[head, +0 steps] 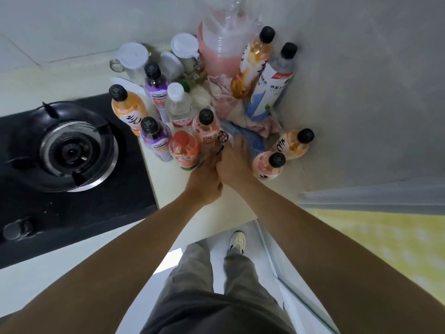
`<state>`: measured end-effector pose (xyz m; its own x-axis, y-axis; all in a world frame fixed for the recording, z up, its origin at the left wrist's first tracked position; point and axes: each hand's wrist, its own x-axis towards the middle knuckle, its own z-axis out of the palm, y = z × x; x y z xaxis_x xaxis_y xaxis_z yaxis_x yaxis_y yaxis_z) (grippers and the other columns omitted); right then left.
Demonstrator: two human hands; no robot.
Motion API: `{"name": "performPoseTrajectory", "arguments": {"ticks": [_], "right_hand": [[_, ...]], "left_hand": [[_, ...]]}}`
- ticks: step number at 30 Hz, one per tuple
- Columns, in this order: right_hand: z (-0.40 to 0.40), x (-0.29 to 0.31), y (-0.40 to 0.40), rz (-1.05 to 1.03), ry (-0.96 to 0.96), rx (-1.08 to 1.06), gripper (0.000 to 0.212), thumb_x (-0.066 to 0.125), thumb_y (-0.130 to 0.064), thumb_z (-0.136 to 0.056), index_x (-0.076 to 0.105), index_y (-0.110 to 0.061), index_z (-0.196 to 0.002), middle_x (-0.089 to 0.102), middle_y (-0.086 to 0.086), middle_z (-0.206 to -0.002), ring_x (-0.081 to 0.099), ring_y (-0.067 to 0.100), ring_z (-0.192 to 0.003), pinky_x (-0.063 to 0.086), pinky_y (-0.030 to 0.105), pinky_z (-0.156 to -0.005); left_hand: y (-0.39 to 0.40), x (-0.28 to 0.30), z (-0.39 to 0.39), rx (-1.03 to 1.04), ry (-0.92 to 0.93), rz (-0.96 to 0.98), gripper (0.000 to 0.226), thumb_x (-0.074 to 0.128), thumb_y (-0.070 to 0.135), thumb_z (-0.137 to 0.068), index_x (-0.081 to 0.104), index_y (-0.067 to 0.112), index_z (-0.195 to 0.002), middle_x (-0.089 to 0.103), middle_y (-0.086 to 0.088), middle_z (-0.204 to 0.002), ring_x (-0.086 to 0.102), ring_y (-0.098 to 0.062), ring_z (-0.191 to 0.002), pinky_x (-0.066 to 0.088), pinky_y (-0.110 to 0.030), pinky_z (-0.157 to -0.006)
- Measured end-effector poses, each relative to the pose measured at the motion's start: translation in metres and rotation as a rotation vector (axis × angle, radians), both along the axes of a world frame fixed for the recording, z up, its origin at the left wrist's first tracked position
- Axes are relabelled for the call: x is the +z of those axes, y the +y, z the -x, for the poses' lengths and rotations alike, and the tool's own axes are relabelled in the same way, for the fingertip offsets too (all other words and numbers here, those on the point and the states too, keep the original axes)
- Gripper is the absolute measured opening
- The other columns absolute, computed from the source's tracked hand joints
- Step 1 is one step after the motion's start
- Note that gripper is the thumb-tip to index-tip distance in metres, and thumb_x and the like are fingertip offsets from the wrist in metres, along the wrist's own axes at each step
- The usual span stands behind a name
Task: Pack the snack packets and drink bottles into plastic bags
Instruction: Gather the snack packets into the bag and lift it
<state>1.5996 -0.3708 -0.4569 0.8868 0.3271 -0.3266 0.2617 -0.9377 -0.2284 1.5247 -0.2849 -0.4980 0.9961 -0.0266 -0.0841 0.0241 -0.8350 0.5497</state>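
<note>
Several drink bottles stand on the pale counter (168,189): orange (128,109), two purple (156,86) (154,138), a clear one (179,104), a pink one (207,130) and a red-capped one (184,150). Two more (268,166) (296,143) stand at the right, and two tall ones (252,66) (274,78) lean on the wall. A blue snack packet (252,141) lies between them, beside a small round-printed packet (222,136). My right hand (234,165) grips the blue packet's near edge. My left hand (204,182) is curled just under it at the pink bottle's base; what it holds is hidden.
A black gas hob (69,150) fills the left. White-lidded jars (133,59) (184,45) and a pink stack of plastic bags (221,51) stand at the back. A grey wall (361,92) closes the right side. My legs and a shoe (237,239) show below the counter edge.
</note>
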Motion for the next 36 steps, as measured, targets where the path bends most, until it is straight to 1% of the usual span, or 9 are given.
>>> {"name": "performPoseTrajectory", "arguments": {"ticks": [5,10,12,15,18,22,27,32,36], "right_hand": [[0.000,0.001,0.000,0.016,0.073,-0.028,0.042,0.057,-0.020,-0.097,0.054,-0.006,-0.136,0.028,0.021,-0.157,0.024,0.040,-0.147,0.025,0.049,-0.123],[0.022,-0.004,-0.005,-0.008,0.136,-0.015,0.054,0.056,-0.034,-0.090,0.057,-0.006,-0.136,0.038,0.020,-0.150,0.038,0.041,-0.137,0.029,0.051,-0.118],[0.034,-0.011,-0.010,-0.060,0.138,-0.026,0.052,0.056,-0.021,-0.082,0.060,-0.002,-0.131,0.043,0.023,-0.141,0.045,0.044,-0.128,0.035,0.050,-0.112],[0.053,-0.019,-0.021,-0.170,0.146,-0.058,0.033,0.061,-0.004,-0.083,0.069,0.001,-0.115,0.056,0.023,-0.116,0.051,0.040,-0.113,0.040,0.041,-0.099],[0.066,-0.021,-0.033,-0.234,0.217,-0.098,0.020,0.064,-0.008,-0.089,0.075,-0.002,-0.104,0.061,0.020,-0.108,0.057,0.035,-0.105,0.040,0.035,-0.089],[0.071,-0.026,-0.044,-0.272,0.261,-0.075,0.007,0.071,-0.014,-0.089,0.068,-0.009,-0.092,0.053,0.008,-0.101,0.060,0.031,-0.087,0.047,0.037,-0.083],[0.067,-0.027,-0.045,-0.411,0.348,-0.026,0.040,0.074,-0.005,-0.084,0.046,-0.029,-0.100,0.064,-0.005,-0.098,0.068,0.018,-0.085,0.057,0.044,-0.077],[0.077,-0.024,-0.047,-0.489,0.382,0.060,0.040,0.064,0.000,-0.085,0.045,-0.032,-0.100,0.069,-0.005,-0.094,0.068,0.019,-0.081,0.058,0.045,-0.074],[0.098,-0.004,-0.026,-0.537,0.427,0.175,0.036,0.064,-0.004,-0.088,0.046,-0.029,-0.106,0.066,-0.005,-0.099,0.064,0.018,-0.081,0.048,0.032,-0.070]], "left_hand": [[0.004,0.007,0.036,-0.041,0.118,-0.134,0.071,0.063,0.014,-0.090,0.036,0.009,-0.156,0.028,-0.006,-0.166,0.029,-0.030,-0.152,0.049,-0.040,-0.109],[0.014,0.003,0.096,0.015,0.110,-0.141,0.085,0.066,0.013,-0.086,0.026,0.014,-0.161,0.025,-0.002,-0.167,0.025,-0.026,-0.154,0.032,-0.035,-0.119],[0.018,0.004,0.117,0.059,0.115,-0.166,0.081,0.068,0.016,-0.089,0.030,0.013,-0.160,0.030,-0.002,-0.165,0.027,-0.025,-0.153,0.033,-0.036,-0.119],[0.024,0.007,0.141,0.148,0.116,-0.176,0.066,0.072,0.021,-0.090,0.045,0.012,-0.150,0.044,-0.005,-0.155,0.041,-0.027,-0.144,0.046,-0.038,-0.109],[0.027,0.007,0.145,0.214,0.123,-0.167,0.050,0.073,0.024,-0.091,0.056,0.013,-0.136,0.051,-0.007,-0.143,0.052,-0.030,-0.126,0.059,-0.044,-0.092],[0.030,0.001,0.131,0.233,0.117,-0.195,0.043,0.074,0.022,-0.088,0.057,0.017,-0.127,0.046,-0.009,-0.143,0.050,-0.032,-0.118,0.055,-0.043,-0.085],[0.029,-0.001,0.116,0.251,0.143,-0.190,0.041,0.070,0.010,-0.089,0.062,0.015,-0.129,0.053,-0.010,-0.127,0.050,-0.033,-0.107,0.058,-0.047,-0.070],[0.031,0.022,0.137,0.401,0.097,-0.198,0.036,0.069,0.022,-0.092,0.062,0.019,-0.128,0.053,-0.004,-0.120,0.050,-0.027,-0.103,0.055,-0.039,-0.073],[0.038,0.050,0.182,0.590,0.074,-0.215,0.031,0.067,0.028,-0.094,0.063,0.022,-0.125,0.053,0.001,-0.113,0.050,-0.023,-0.097,0.053,-0.037,-0.070]]}}
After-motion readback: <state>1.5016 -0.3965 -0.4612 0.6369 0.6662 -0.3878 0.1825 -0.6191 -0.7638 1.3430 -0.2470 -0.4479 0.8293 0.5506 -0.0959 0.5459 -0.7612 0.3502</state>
